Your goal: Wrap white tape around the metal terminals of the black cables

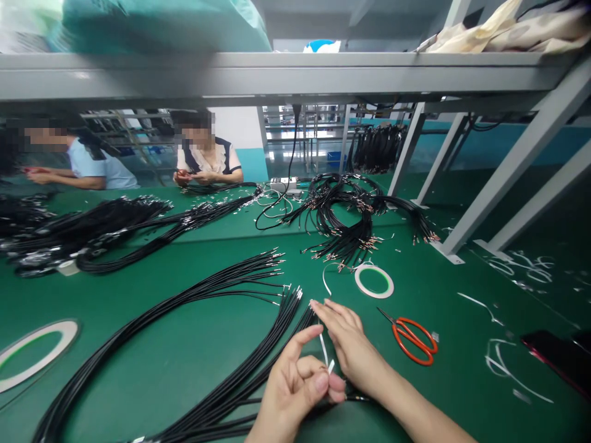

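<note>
My left hand (295, 381) is closed at the near edge of the green table (184, 344), thumb and fingers pinching a thin white strip of tape (325, 355) against a bundle of black wires (240, 375). Just to its right, my right hand (351, 347) rests on the same bundle with its fingers pressed together over the wires. The bundle runs from my hands up and left, its stripped metal tips (295, 294) fanned out in the middle of the table. A second sheaf of black wires (194, 292) curves beside it.
Orange-handled scissors (413, 338) lie right of my hands, a small white tape roll (373, 281) behind them, a larger roll (37, 351) at far left. Heaps of black cables (351, 215) cover the back. Two people (207, 160) work opposite. A grey shelf (277, 71) hangs overhead.
</note>
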`<state>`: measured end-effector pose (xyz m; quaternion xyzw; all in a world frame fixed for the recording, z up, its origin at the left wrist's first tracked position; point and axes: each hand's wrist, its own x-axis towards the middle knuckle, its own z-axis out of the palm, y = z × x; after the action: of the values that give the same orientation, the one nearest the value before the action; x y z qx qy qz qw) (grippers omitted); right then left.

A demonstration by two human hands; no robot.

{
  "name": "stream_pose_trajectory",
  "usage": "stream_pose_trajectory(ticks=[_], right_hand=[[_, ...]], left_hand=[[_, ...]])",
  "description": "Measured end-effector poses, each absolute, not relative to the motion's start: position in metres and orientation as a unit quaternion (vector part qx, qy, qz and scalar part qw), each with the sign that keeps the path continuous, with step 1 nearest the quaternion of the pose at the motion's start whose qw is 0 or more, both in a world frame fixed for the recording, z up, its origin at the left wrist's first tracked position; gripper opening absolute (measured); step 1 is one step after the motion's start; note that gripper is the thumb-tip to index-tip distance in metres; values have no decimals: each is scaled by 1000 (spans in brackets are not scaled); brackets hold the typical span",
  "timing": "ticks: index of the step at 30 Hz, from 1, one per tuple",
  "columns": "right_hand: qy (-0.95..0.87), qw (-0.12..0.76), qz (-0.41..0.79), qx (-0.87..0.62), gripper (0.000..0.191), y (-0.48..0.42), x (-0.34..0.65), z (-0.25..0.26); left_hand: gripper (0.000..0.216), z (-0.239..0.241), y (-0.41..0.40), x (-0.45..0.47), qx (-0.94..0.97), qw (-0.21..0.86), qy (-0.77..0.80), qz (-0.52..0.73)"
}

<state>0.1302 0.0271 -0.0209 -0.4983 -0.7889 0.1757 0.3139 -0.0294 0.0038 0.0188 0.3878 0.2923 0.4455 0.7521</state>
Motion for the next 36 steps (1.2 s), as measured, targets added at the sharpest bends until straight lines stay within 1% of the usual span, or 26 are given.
stream_pose_trajectory(ticks=[2, 3, 5, 7, 8, 9, 11, 14, 17, 19, 20, 22, 23, 24, 26, 28, 33, 36], right_hand=[[-783, 275, 140, -539, 76, 38, 140, -27], [-777, 261, 122, -560, 73, 43, 146, -27], [-767, 227, 85, -594, 62, 51, 156, -25], [-754, 175, 54, -631, 48, 56, 168, -23], [-743, 147, 46, -651, 45, 58, 174, -23], [-729, 124, 41, -672, 45, 59, 181, -23], [-706, 106, 35, -699, 50, 61, 197, -27], [-674, 101, 22, -732, 53, 60, 224, -31], [-649, 103, 7, -754, 50, 54, 235, -22], [-651, 132, 6, -747, 47, 45, 224, -7], [-663, 207, 36, -719, 44, 39, 213, 1], [-682, 346, 189, -617, 38, 24, 184, 17], [-661, 398, 274, -573, 36, 17, 169, 23], [-639, 429, 342, -539, 34, 9, 156, 27], [-600, 462, 432, -489, 33, -3, 135, 29], [-567, 484, 483, -459, 35, -10, 123, 24], [-519, 498, 496, -486, 27, -13, 115, 8], [-509, 501, 512, -478, 29, -13, 113, 7]], left_hand=[[54, 23, 0, -30, 381, 774, 261, 434], [54, 24, 0, -30, 376, 782, 251, 429], [52, 25, 0, -31, 356, 797, 244, 424], [50, 25, 2, -31, 323, 804, 255, 429], [49, 25, 4, -32, 306, 804, 264, 436], [49, 24, 6, -32, 291, 802, 275, 443], [51, 22, 8, -31, 266, 793, 299, 459], [59, 17, 11, -28, 242, 780, 334, 471], [65, 10, 9, -23, 230, 779, 358, 460], [68, 7, 8, -19, 229, 781, 365, 452], [68, 5, 7, -18, 229, 782, 365, 450], [68, 3, 5, -16, 233, 782, 364, 450], [68, 1, 5, -15, 234, 782, 362, 451], [67, 0, 4, -15, 236, 781, 361, 451], [64, -2, 4, -14, 238, 781, 356, 455], [63, -4, 4, -14, 242, 779, 347, 464], [69, -11, 2, -12, 243, 777, 332, 476], [67, -14, 2, -10, 236, 781, 323, 480]])
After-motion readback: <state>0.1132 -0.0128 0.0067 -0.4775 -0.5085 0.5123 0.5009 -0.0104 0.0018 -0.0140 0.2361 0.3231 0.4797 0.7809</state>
